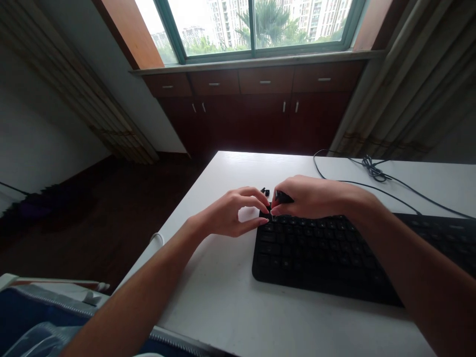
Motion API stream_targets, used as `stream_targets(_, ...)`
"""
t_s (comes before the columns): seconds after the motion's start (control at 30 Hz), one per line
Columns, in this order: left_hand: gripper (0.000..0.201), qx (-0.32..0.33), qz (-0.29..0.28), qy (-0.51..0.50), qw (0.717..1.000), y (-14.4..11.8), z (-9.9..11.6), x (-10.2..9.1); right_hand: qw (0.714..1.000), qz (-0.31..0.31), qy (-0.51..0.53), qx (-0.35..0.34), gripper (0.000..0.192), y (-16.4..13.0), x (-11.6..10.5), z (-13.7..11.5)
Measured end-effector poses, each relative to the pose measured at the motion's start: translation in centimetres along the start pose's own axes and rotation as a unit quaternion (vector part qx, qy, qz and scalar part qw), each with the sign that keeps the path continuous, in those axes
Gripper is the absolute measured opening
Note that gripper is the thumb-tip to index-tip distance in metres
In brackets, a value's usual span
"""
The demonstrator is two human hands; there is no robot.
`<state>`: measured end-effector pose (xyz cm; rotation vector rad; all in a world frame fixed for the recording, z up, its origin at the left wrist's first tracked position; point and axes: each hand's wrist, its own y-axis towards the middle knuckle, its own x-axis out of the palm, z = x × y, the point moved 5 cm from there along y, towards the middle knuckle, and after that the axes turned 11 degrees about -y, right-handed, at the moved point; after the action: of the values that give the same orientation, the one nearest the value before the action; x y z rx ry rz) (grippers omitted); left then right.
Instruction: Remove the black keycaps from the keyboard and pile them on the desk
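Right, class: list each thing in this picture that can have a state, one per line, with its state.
Left hand: fingers curled at the keyboard's top-left corner.
Right hand: pinching a small black piece.
Keyboard: flat on the white table.
Cable: loose, partly knotted.
Window: shut.
Drawers: shut.

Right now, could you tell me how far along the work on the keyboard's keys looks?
One small black piece already lies off the keyboard. The right hand grips a dark tool at the top-left corner; the left hand pinches beside it. Nearly all keys remain seated.
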<state>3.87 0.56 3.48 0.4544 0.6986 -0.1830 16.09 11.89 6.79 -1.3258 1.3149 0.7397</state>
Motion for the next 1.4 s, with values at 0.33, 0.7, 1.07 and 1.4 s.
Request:
stream_targets(0.33, 0.014, 0.006, 0.003, -0.037, 0.999, 0.2, -0.1, -0.1, 1.0, -0.023, -0.002, 0.0, 0.033, 0.5, 0.7, -0.4)
stream_targets(0.7, 0.015, 0.007, 0.003, -0.05, 0.999, 0.2, -0.1, -0.1, 1.0, 0.024, 0.016, -0.007, 0.026, 0.5, 0.7, -0.7)
stream_targets(1.07, 0.01, 0.002, 0.004, -0.056, 0.998, 0.2, -0.1, -0.2, 0.987, 0.112, 0.094, -0.061, 0.021, 0.2, 1.9, -0.5)
stream_targets(1.4, 0.009, -0.001, 0.015, -0.071, 0.997, 0.1, -0.3, -0.4, 0.987, 0.108, 0.078, -0.089, 0.024, 0.1, 2.1, -1.2)
